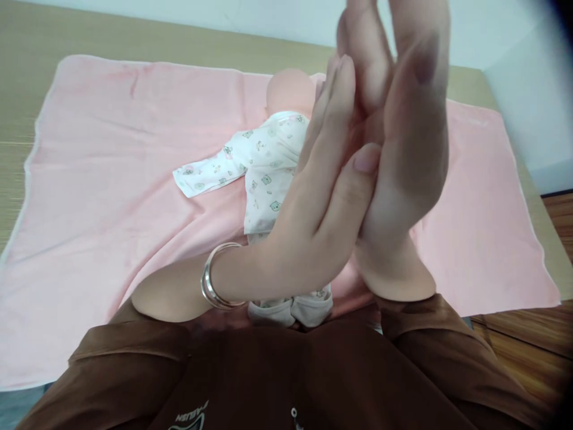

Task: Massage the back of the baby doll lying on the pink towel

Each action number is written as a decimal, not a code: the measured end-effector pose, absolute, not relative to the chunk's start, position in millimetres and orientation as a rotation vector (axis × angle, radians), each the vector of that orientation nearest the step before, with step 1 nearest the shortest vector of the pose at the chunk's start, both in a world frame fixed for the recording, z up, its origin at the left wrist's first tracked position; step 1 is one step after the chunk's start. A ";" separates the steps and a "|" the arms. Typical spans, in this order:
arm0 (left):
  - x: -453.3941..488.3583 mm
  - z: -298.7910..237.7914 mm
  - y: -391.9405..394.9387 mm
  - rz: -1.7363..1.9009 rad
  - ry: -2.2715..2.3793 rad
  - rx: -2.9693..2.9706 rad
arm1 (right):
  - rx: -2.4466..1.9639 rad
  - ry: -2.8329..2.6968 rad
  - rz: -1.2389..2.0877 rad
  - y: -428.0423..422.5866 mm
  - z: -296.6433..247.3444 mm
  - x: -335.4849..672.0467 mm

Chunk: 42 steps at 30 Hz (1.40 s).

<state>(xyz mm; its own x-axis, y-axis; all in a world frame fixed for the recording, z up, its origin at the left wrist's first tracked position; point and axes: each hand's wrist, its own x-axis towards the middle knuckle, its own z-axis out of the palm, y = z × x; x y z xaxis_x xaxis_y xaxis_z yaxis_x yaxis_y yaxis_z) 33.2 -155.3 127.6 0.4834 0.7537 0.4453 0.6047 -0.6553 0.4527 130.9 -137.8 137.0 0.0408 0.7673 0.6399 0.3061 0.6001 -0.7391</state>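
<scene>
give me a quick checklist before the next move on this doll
hands empty: ok, the left hand and right hand press palm to palm, holding nothing
wrists bare: not ok, a metal bangle sits on the left wrist
doll on towel: ok, the doll lies on the pink towel
doll dressed: ok, a white printed onesie covers its body
towel smooth: not ok, it creases beside the doll
doll's face up: cannot tell, no face shows
</scene>
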 end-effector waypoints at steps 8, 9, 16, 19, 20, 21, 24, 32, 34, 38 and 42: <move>31.5 67.0 -43.4 1.270 1.312 1.824 | -1.156 -1.482 0.417 -50.6 69.5 154.0; 32.2 54.5 -25.8 1.270 1.408 1.806 | -1.191 -1.559 0.336 -42.5 57.0 154.9; 24.7 -21.7 25.6 1.376 1.561 1.789 | -1.417 -1.685 0.315 -13.3 3.5 150.5; 17.1 -36.6 21.4 1.433 1.476 1.802 | -1.479 -1.623 0.340 -6.9 -2.2 154.7; 14.5 -38.5 18.6 1.440 1.467 1.836 | -1.520 -1.622 0.350 -6.0 -2.7 157.5; 11.8 -39.3 15.4 1.453 1.458 1.880 | -1.568 -1.638 0.349 -6.0 -2.6 160.7; 3.8 -38.9 6.5 1.479 1.446 1.978 | -1.747 -1.723 0.276 -11.5 0.3 169.4; -2.4 -47.9 12.6 1.293 1.528 2.018 | -1.865 -2.070 0.062 -65.7 14.8 134.7; -3.1 -48.0 13.7 1.274 1.523 2.022 | -1.861 -2.155 0.067 -72.9 18.8 124.1; -4.9 -44.3 9.1 1.280 1.501 2.068 | -1.835 -2.191 0.143 -53.8 24.8 132.5; -4.6 -42.3 5.2 1.259 1.532 2.111 | -1.934 -2.139 0.307 -33.7 32.1 152.4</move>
<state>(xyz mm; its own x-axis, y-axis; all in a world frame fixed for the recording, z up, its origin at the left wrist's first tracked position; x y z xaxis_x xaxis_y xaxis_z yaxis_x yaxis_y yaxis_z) -4.6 5.2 -42.3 0.0765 0.8650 0.4960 0.6540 -0.4190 0.6299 152.4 -33.7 32.1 -0.0946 0.9948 0.0375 0.9441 0.1016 -0.3135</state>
